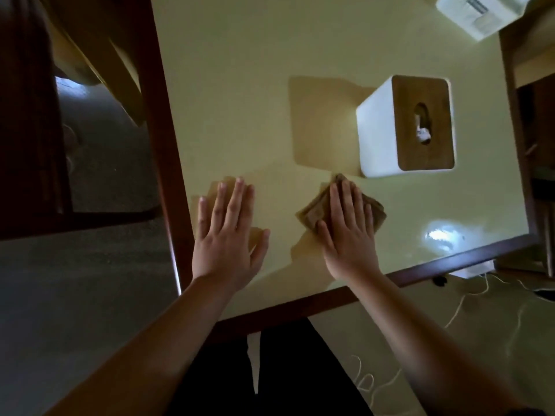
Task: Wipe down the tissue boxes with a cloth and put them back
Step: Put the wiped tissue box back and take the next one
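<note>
Brown cloth [312, 210] lies flat under right hand [348, 232], fingers straight, gripping nothing; left hand [228, 232] flat on table [240, 100]; box [405, 127] stands just beyond cloth, so probably bunch cloth, steady box with left, wipe sides.

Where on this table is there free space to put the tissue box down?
The widest bare patch of the table lies beyond the left hand, left of the tissue box. A smaller one lies between the two hands. It is crowded around the right hand, flat on the cloth near the box.
</note>
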Demonstrator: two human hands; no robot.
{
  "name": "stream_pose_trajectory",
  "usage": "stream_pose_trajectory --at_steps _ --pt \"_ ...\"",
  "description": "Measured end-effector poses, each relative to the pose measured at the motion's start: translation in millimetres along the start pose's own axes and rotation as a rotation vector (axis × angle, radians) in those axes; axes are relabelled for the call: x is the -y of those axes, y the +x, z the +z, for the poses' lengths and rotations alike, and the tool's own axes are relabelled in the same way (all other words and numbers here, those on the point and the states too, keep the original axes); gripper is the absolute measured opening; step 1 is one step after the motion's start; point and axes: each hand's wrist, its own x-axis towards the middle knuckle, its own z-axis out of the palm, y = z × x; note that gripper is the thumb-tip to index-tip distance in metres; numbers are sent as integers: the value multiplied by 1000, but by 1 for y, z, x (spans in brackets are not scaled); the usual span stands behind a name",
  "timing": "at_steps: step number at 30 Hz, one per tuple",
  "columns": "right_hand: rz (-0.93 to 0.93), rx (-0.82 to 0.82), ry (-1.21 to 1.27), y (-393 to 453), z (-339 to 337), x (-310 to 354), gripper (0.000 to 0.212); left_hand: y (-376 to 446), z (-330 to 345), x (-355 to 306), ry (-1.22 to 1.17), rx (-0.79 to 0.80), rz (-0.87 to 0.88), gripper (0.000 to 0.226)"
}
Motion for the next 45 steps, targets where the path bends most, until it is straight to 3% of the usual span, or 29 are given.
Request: stream_pose_trajectory --at_steps 4,9,13,17,22,28,32,37,41,45 --pt "146 -40 -7 -43 8 -39 72 1 3 0 34 -1 13 82" --pt "350 -90 62 -59 17 -36 74 0 0 -1 11 9 13 83" --pt "302 -51 154 -62 -3 -32 75 1 -9 -1 -26 46 -3 80" --pt "102 -198 300 -56 -61 -41 63 8 -33 -6 -9 158 -6 77" --pt "180 -356 416 -5 -154 -67 59 28 -79 -30 -100 270 -119 70" --pt "21 -199 382 89 -196 -100 69 47 -115 -93 -287 242 -165 70" --pt "-20 -96 375 144 -199 -120 58 49 -123 -144 -306 261 -107 66" --pt "-177 -23 278 160 -200 -145 51 55 -122 -199 -362 235 -177 65" --pt "-137 6 164 140 -218 -165 46 63 -118 -233 -353 200 -258 61" --pt "-15 187 61 117 -231 -183 42 74 -112 -267 -271 155 -317 57"
